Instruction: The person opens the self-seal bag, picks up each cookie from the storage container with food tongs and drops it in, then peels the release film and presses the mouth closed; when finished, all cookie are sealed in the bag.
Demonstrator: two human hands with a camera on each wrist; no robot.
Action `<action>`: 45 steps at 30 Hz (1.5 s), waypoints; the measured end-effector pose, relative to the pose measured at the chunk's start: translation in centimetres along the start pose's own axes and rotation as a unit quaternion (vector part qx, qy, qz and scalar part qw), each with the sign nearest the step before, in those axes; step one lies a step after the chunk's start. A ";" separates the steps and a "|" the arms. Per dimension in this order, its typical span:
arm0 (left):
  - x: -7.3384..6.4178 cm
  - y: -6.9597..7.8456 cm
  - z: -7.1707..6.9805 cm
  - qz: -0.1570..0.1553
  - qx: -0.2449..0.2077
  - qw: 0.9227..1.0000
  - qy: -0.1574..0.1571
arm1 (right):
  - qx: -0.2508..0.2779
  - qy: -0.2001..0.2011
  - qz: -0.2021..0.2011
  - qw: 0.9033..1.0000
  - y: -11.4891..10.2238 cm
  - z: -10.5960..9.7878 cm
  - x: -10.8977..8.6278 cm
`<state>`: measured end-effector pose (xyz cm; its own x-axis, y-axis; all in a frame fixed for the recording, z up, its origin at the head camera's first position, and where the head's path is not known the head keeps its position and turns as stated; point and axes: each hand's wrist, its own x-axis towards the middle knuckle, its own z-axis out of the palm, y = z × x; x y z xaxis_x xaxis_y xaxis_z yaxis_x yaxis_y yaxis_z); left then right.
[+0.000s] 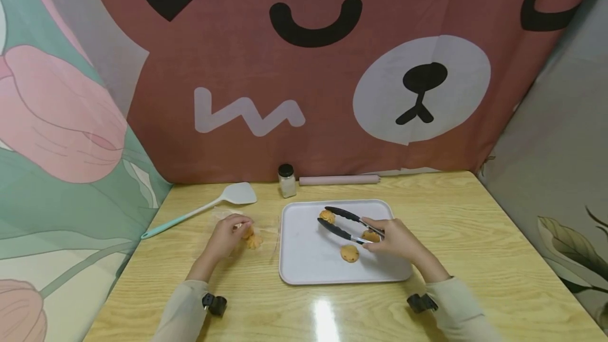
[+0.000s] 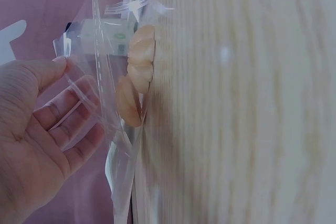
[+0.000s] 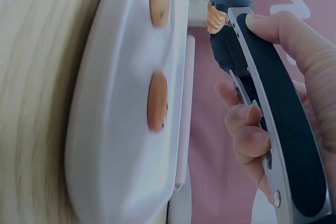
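Observation:
My left hand (image 1: 222, 237) pinches the edge of a clear plastic bag (image 2: 107, 119) between thumb and finger; its other fingers are loosely bent behind the film. Ridged, golden cookies (image 2: 140, 59) lie inside the bag, low against the table. My right hand (image 1: 399, 240) grips black-and-metal tongs (image 3: 281, 108) by the handles. Between the tong tips is a swirled cookie (image 3: 214, 19), held above the white tray (image 1: 304, 263). Two flat round cookies with dark bits lie on the tray, one cookie (image 1: 350, 253) near the front, the other cookie (image 1: 370, 236) partly under the tongs.
Left of the bag lies a spatula (image 1: 239, 193) with a pale green handle. A small black-capped jar (image 1: 287, 181) stands behind the tray, beside a pinkish rod (image 1: 339, 180) along the back edge. A printed bear curtain (image 1: 323, 78) hangs directly behind the table.

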<state>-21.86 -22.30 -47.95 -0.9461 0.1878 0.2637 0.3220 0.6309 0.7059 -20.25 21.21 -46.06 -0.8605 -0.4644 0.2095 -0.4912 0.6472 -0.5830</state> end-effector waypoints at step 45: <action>0.1 -0.2 -0.2 0.038 0.024 0.998 0.038 | 0.023 -0.135 -0.043 0.990 -7.2 8.0 7.7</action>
<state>-21.98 -22.55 -47.97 -0.9130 0.1795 0.3664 0.3893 0.6521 0.6506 -22.24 8.20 -46.55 -0.7454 -0.6651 0.0462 -0.5494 0.5734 -0.6078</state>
